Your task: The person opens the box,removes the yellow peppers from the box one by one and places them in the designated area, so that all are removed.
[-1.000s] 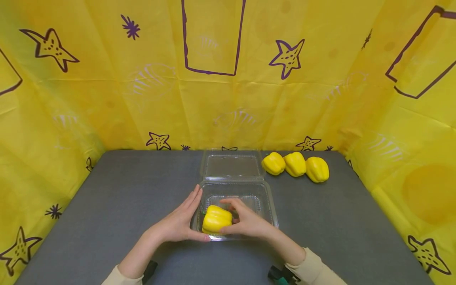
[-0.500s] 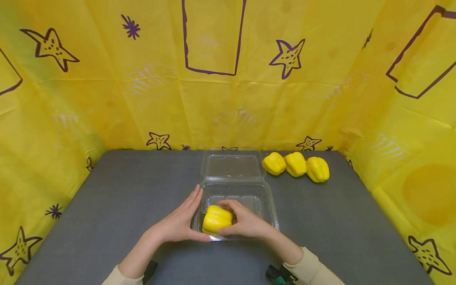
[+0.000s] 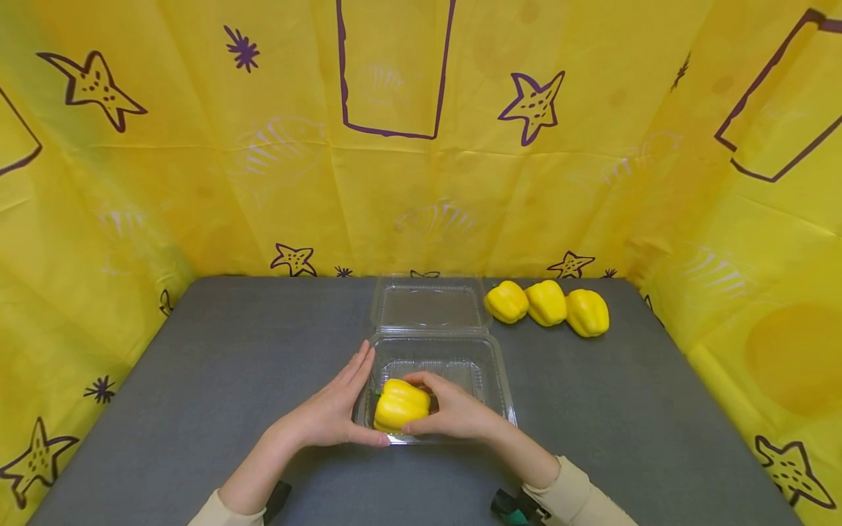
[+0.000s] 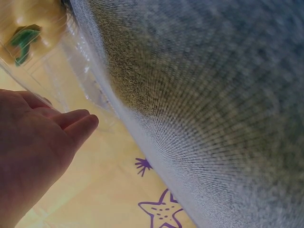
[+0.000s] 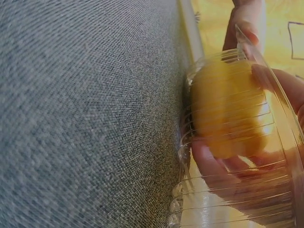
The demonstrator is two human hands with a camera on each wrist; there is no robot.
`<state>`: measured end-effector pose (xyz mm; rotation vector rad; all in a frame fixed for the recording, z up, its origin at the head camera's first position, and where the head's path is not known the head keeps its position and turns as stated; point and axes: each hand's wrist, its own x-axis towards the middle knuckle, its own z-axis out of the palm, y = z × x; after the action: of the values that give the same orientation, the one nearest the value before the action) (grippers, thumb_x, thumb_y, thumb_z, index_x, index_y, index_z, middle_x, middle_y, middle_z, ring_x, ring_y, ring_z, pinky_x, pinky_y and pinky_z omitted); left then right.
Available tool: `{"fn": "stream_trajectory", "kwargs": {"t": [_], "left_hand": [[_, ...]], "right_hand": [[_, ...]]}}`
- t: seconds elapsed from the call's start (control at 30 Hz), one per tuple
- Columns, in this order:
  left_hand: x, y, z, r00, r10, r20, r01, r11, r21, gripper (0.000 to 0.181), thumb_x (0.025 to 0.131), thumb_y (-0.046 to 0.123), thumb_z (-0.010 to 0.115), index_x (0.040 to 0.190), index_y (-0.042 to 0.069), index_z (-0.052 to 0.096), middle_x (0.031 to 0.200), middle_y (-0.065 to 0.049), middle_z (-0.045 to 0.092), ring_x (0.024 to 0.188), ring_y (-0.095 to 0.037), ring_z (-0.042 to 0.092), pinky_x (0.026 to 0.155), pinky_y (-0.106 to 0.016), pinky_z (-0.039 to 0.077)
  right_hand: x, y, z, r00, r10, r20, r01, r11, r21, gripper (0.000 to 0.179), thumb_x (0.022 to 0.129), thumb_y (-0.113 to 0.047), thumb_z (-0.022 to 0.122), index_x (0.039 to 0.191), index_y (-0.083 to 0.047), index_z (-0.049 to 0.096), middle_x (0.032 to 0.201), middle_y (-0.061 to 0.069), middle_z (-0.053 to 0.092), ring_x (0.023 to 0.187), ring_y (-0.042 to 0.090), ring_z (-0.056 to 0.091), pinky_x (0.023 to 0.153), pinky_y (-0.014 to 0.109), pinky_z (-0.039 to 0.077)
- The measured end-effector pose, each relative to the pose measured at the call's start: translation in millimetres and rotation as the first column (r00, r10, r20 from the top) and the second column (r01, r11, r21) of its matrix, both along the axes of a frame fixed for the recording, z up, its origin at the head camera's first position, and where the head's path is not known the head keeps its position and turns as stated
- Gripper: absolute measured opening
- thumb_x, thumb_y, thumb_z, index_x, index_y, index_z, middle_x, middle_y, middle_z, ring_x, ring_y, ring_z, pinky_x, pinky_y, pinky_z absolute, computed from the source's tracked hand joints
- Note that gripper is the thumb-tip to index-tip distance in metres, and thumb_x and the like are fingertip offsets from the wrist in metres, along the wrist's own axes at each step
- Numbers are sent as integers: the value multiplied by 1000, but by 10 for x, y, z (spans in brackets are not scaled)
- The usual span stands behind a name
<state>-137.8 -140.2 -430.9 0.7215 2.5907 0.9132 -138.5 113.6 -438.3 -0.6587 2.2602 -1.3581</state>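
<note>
A yellow bell pepper (image 3: 402, 405) lies on its side in the front left of a clear plastic clamshell container (image 3: 498, 365), its green stem (image 4: 26, 40) pointing left. My right hand (image 3: 457, 413) reaches into the container and grips the pepper from its right, thumb in front and fingers behind. In the right wrist view those fingers (image 5: 209, 159) show through the clear wall, curled round the pepper. My left hand (image 3: 329, 409) rests against the container's left side, fingers straight, thumb stretched along the front rim near the corner.
The container's lid (image 3: 430, 307) lies folded back, flat behind the base. To its right, three more yellow bell peppers (image 3: 546, 303) sit in a row near the back edge of the grey table (image 3: 263, 343). Patterned yellow cloth (image 3: 395, 183) hangs around the back and sides.
The right hand's fingers have drawn in closer round the pepper, and the pepper has shifted very slightly right. The left hand stays in place.
</note>
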Motion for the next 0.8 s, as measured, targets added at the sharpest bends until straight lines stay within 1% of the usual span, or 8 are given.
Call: {"fn": "stream_trajectory", "kwargs": {"t": [0.17,0.33,0.8], "left_hand": [[-2,6,1,1000,6,7,-6,1000,0,134,65,62,82,157,8,1,163,-3,-11,148,-29,4,113,-55,21],[-3,7,-1,1000,7,9,-7,1000,-1,133,66,60,83,157,8,1,163,-3,-11,148,-29,4,113,-55,20],[1,5,-4,1000,7,-7,-7,1000,-9,133,65,62,82,157,8,2,163,-5,-9,148,-29,5,113,-54,21]], "right_hand": [[4,1,4,1000,-8,-18,9,1000,30,70,78,-29,81,137,-9,49,125,-2,56,105,16,54,87,29,48],[10,2,11,1000,-19,-18,20,999,41,70,77,-29,81,136,-10,50,123,-3,57,105,17,54,87,31,48],[20,10,1,998,-61,-4,61,998,24,69,75,-30,82,134,-12,52,122,-2,57,105,18,54,85,33,49]]}}
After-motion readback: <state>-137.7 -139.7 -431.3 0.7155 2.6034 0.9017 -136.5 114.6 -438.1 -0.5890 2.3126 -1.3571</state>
